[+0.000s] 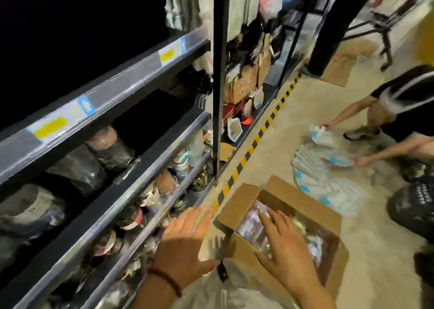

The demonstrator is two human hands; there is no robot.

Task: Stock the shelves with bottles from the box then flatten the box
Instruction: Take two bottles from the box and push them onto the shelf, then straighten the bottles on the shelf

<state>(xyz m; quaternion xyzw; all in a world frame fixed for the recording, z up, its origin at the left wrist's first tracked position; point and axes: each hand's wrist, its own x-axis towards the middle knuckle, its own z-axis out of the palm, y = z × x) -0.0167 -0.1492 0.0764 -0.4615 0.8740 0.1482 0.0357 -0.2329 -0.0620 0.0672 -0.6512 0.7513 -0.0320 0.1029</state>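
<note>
Reaching into the open cardboard box (pixel 237 205), the right hand (pixel 285 245) lay with fingers spread over the wrapped bottles (pixel 252 226) inside; whether it gripped one could not be told. The left hand (pixel 185 245), fingers straight and holding nothing, hovered between the box's left flap and the front rail of the lower shelf (pixel 131 243). Box stood on the floor (pixel 277 130) just beside the yellow-and-black edge strip (pixel 256 139), flaps raised. Shelves held blurred wrapped goods behind dark rails. Bare floor lay open beyond the box; white packets (pixel 328 181) were spread to the right, where another person's hands (pixel 328 126) touched them.
</note>
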